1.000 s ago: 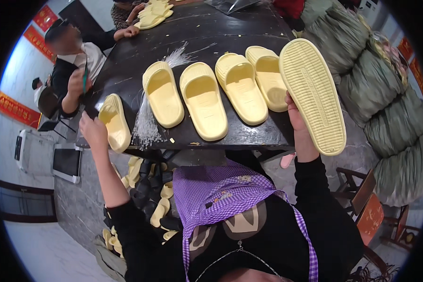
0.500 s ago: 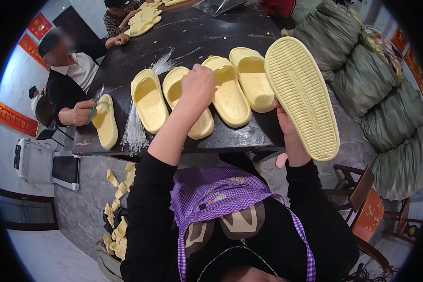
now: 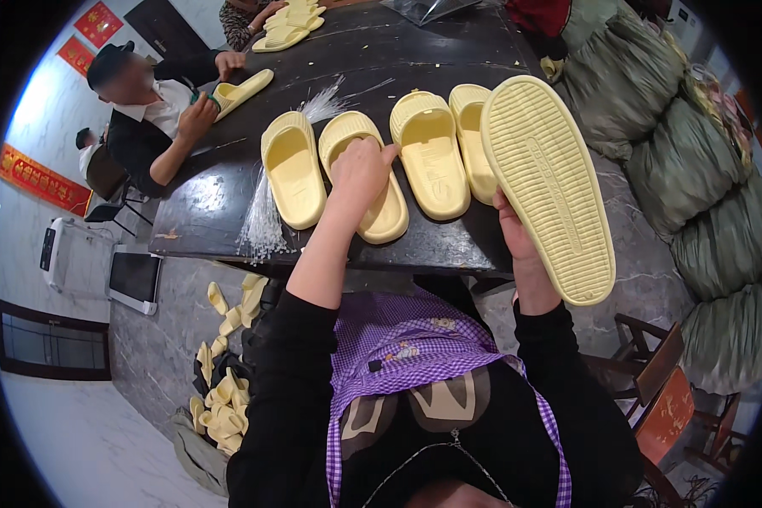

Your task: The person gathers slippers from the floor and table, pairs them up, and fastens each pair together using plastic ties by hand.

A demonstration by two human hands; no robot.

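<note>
Held slipper point(image 3: 547, 186): pale yellow, sole ribbed and turned up toward the camera, raised above the right end of the dark table point(image 3: 398, 51).
Right hand point(image 3: 516, 237): grips the held slipper from beneath, near its heel end; fingers are hidden behind the sole, so their spread cannot be told.
Left hand point(image 3: 360, 165): rests on the second slipper point(image 3: 366, 173) of the row; fingers curled loosely over its strap, touching it.
Row on table: four pale yellow slippers side by side, straps up. First slipper point(image 3: 292, 168) lies just left of the second slipper; third slipper point(image 3: 430, 152) and fourth slipper point(image 3: 472, 140) lie to its right, the fourth partly covered by the held slipper.
Plastic strands point(image 3: 267, 212): clear bundle fanned out at the table's near edge, just left of the first slipper.
Floor pile point(image 3: 220, 372): loose yellow slippers under the table's left corner.
Co-worker point(image 3: 157, 118): a seated person at the left side of the table, a hand on another yellow slipper point(image 3: 241, 89).
Far end: a stack of slippers point(image 3: 288, 21) under another person's hand.
Sacks point(image 3: 694, 169): green-grey bundles stacked at the right.
</note>
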